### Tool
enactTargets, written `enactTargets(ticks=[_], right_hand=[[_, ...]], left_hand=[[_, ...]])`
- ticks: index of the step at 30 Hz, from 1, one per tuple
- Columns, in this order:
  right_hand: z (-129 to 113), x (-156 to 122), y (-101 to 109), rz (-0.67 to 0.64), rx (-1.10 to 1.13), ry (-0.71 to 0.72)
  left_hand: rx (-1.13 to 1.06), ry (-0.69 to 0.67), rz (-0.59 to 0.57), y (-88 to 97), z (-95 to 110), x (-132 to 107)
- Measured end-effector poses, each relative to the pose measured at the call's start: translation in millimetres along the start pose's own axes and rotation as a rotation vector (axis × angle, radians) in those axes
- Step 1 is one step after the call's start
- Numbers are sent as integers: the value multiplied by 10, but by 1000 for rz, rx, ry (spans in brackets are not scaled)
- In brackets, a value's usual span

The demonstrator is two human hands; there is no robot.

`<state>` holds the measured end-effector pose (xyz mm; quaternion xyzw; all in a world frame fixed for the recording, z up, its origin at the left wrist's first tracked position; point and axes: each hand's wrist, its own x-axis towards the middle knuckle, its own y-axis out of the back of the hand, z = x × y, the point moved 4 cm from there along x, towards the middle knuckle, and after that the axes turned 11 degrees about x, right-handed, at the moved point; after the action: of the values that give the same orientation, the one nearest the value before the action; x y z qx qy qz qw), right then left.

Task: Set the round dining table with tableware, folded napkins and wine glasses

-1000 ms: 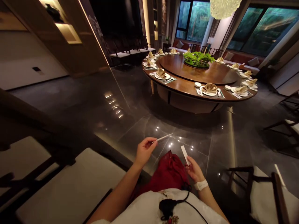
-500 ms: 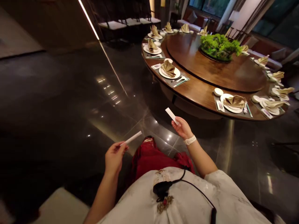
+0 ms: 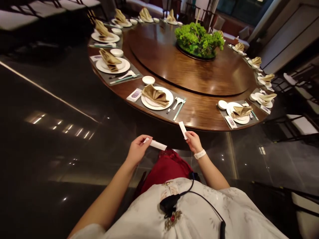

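One white slip (image 3: 157,144) is in your left hand (image 3: 138,149), and a second slip (image 3: 182,129) is in your right hand (image 3: 194,143). The fingers of your left hand are clamped on the near end of its piece, so the free end points to the right and a little down, beside your red skirt (image 3: 166,167). The fingers of your right hand are clamped on the lower part of the other piece, which stands tilted, with its top towards the edge of the worktop (image 3: 199,114). From this view I cannot tell if this top touches the edge or is only in front of it.

Both pieces look thin, so in my judgement a light pinch is enough; a strong one could bend them. It is better to keep them apart, as they are now, so that they do not catch each other. Please be careful also with the nearest plate (image 3: 169,96), its folded napkin (image 3: 156,95) and the spoon (image 3: 177,103): your forearms should pass clear of them.
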<state>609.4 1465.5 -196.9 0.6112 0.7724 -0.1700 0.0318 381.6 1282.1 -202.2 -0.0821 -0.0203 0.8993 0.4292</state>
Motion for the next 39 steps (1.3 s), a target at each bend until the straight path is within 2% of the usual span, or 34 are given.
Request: enactTargets(ticks=[3, 5, 9, 12, 14, 16, 19, 23, 27, 32, 39], right_hand=[[79, 635, -195, 111, -85, 87], [126, 1085, -367, 182, -164, 124], [230, 1837, -715, 306, -342, 141], [342, 2143, -855, 370, -456, 110], [433, 2228, -892, 392, -509, 72], [525, 2255, -916, 400, -546, 38], [636, 2250, -964, 400, -599, 10], [682, 2217, -1033, 406, -710, -7], [598, 2148, -1071, 424, -889, -11], [438, 2134, -1115, 416, -1096, -27], [172, 2516, -1160, 455, -1229, -27]], left_hand=[[35, -5, -19, -71, 56, 524], [51, 36, -3, -27, 49, 822], [58, 184, 61, 294, -11, 1294], [72, 269, 149, 614, -66, 1550], [52, 321, 198, 770, -115, 1690], [29, 368, 205, 847, -163, 1825], [22, 408, 133, 844, -192, 2046], [24, 439, -3, 765, -130, 2356], [25, 444, -101, 725, -2, 2609], [32, 459, -142, 753, 80, 2785], [48, 488, -169, 869, 87, 2856]])
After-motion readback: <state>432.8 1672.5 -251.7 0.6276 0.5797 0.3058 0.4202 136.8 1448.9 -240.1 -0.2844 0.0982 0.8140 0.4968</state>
